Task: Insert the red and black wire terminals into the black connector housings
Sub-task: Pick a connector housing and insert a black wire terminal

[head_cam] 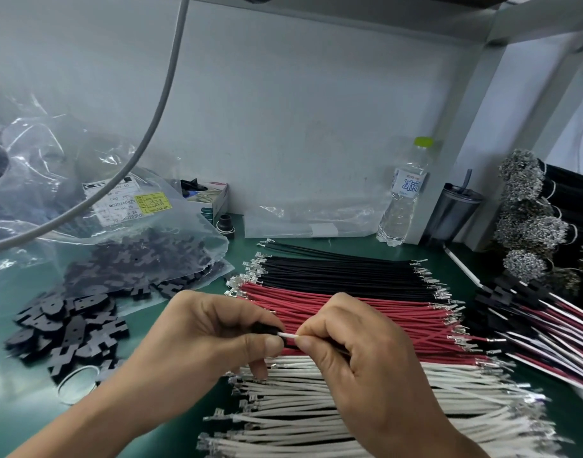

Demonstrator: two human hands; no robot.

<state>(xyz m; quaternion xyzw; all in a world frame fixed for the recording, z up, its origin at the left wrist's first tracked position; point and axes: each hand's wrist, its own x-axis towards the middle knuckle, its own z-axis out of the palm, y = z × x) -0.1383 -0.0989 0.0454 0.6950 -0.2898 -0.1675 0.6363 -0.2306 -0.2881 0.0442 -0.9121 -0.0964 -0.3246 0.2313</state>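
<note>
My left hand (217,328) pinches a small black connector housing (263,328) between thumb and fingers. My right hand (352,352) pinches a white wire (288,335) whose end meets the housing; a black wire also runs under that hand. Behind the hands lie rows of red wires (366,312) and black wires (333,269) with metal terminals at both ends. White wires (300,401) lie in front, under my wrists. Loose black housings (68,322) are piled at the left.
A clear bag of black housings (144,256) sits at the left, with a grey cable (141,143) hanging over it. Finished assemblies (547,319) and wire bundles (531,209) lie at the right. A water bottle (402,193) and a grey cup (455,209) stand by the wall.
</note>
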